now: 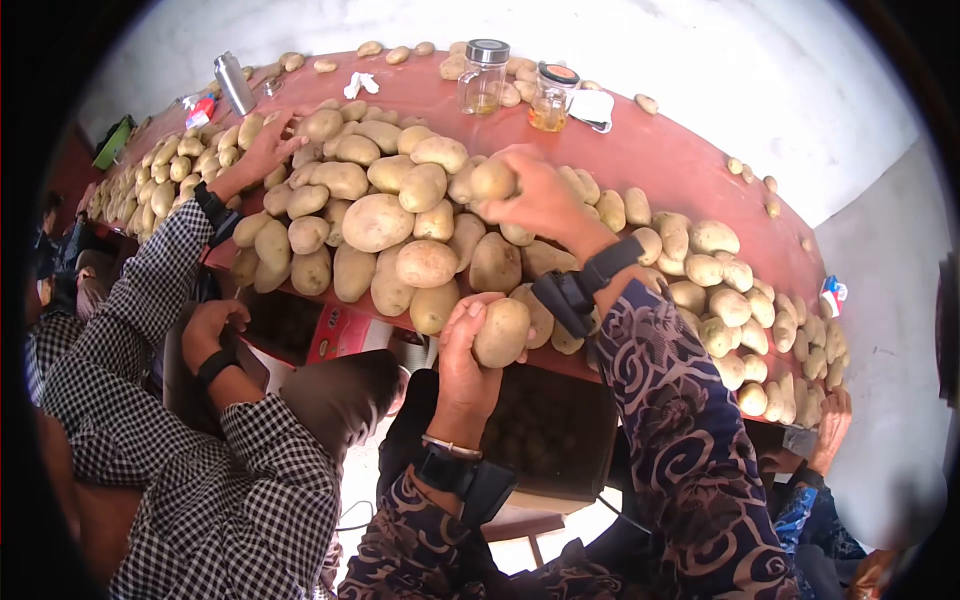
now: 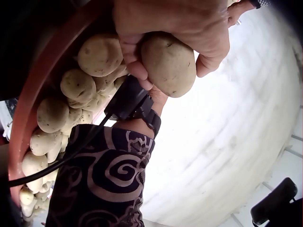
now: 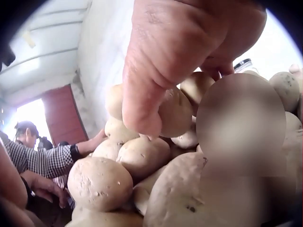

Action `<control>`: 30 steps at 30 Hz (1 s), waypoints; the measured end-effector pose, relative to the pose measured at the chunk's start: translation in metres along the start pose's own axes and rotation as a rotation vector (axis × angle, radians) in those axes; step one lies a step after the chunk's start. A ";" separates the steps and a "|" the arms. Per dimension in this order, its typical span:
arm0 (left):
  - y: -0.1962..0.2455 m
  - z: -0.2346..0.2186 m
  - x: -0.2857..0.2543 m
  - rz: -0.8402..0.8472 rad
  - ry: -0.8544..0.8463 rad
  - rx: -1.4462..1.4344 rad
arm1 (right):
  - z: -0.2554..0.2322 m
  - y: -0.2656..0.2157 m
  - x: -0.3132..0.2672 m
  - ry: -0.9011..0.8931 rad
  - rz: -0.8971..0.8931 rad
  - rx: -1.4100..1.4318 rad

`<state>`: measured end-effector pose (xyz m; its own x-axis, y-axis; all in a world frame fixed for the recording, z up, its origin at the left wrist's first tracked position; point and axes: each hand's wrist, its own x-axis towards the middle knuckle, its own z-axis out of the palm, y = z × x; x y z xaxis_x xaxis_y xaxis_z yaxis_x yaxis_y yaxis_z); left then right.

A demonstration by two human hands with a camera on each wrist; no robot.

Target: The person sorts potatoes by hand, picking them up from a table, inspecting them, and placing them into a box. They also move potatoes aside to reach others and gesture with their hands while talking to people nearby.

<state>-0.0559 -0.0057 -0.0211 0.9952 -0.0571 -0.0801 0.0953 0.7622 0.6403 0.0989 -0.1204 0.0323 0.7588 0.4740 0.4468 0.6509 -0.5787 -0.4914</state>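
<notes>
My left hand (image 1: 463,368) grips a potato (image 1: 502,335) at the table's front edge, thumb on one side and fingers on the other. The left wrist view shows this potato (image 2: 169,68) close up, smooth and tan with small dark specks. Over the middle of the heap, my right hand (image 1: 552,205) holds another potato (image 1: 492,181) between thumb and fingers. Seen from the right wrist, that potato (image 3: 175,113) is partly covered by the hand. Beneath and around it lies the potato heap (image 1: 378,222), piled along the red table (image 1: 640,150).
Two glass jars, one a mug (image 1: 484,78) and one with a dark lid (image 1: 553,98), stand behind the heap beside a metal flask (image 1: 234,84). A neighbour's hand (image 1: 268,150) reaches into the heap at left. Another person's hand (image 1: 832,425) is at the far right.
</notes>
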 end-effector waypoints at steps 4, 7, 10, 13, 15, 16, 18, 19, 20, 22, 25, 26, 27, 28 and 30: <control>-0.001 -0.003 0.002 -0.023 -0.038 -0.002 | -0.029 -0.003 -0.031 0.001 0.358 0.656; 0.000 -0.003 0.003 -0.052 -0.102 0.019 | -0.032 -0.020 -0.075 0.158 0.363 1.359; 0.002 0.002 -0.002 -0.111 -0.167 0.192 | -0.039 -0.021 -0.122 0.036 0.342 1.402; 0.007 0.003 -0.009 -0.294 -0.349 0.348 | -0.045 -0.033 -0.173 0.011 0.527 1.339; 0.010 0.007 -0.011 -0.457 -0.477 0.454 | -0.055 -0.038 -0.199 -0.111 0.565 1.162; 0.010 0.009 -0.015 -0.534 -0.533 0.505 | -0.058 -0.039 -0.207 -0.204 0.632 1.109; 0.001 0.008 -0.018 -0.584 -0.647 0.506 | -0.053 -0.046 -0.226 -0.213 0.736 1.071; -0.003 0.005 -0.016 -0.603 -0.687 0.546 | -0.053 -0.048 -0.231 -0.277 0.771 1.037; -0.007 0.003 -0.015 -0.621 -0.724 0.587 | -0.052 -0.049 -0.236 -0.343 0.806 1.002; -0.009 0.004 -0.015 -0.567 -0.728 0.683 | -0.047 -0.045 -0.245 -0.431 0.774 0.832; -0.011 0.007 -0.015 -0.500 -0.590 0.604 | -0.046 -0.051 -0.240 -0.620 0.769 0.538; -0.009 0.010 -0.015 -0.488 -0.587 0.612 | -0.046 -0.053 -0.236 -0.709 0.695 0.352; -0.007 0.013 -0.015 -0.368 -0.489 0.628 | -0.043 -0.051 -0.238 -0.755 0.665 0.301; -0.006 0.015 -0.015 -0.250 -0.391 0.640 | -0.039 -0.050 -0.239 -0.800 0.635 0.249; -0.010 0.011 -0.013 -0.105 -0.299 0.592 | -0.039 -0.052 -0.233 -0.823 0.567 0.184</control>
<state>-0.0695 -0.0199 -0.0184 0.9358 -0.3526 -0.0041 0.1043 0.2656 0.9584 -0.1125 -0.2269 -0.0172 0.6939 0.5114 -0.5069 0.1312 -0.7820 -0.6093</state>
